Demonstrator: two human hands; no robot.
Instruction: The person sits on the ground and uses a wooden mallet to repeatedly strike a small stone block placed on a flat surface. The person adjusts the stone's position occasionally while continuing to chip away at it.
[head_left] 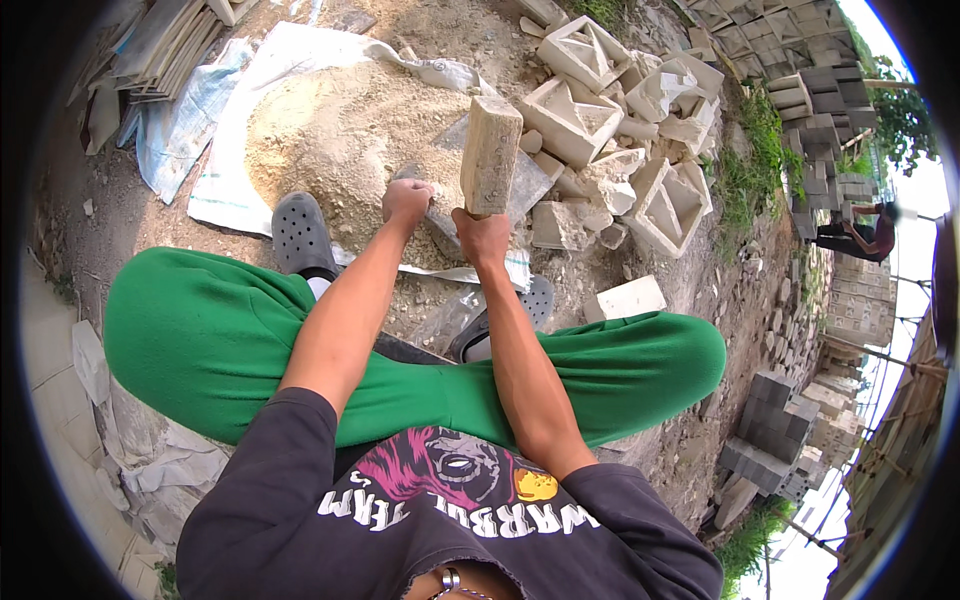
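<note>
My right hand (483, 238) is closed round the short handle of a mallet (490, 155). Its thick, pale, dust-covered head rises upright above the fist. To its left, my left hand (407, 201) is closed in a fist over the edge of a grey slab (452, 243); whatever lies inside its fingers is hidden. The slab rests on the ground in front of my feet, partly covered by the mallet and my hands. Just beyond my hands spreads a mound of pale crushed rubble and powder (340, 125) on a white woven sheet (217, 185).
Pale hollow blocks (572, 120) and broken chunks lie heaped at the right of the mound. A white block (631, 298) sits beside my right knee. Stacked flat boards (165, 55) stand far left. Grey blocks (775, 430) and another person (868, 235) are at the right.
</note>
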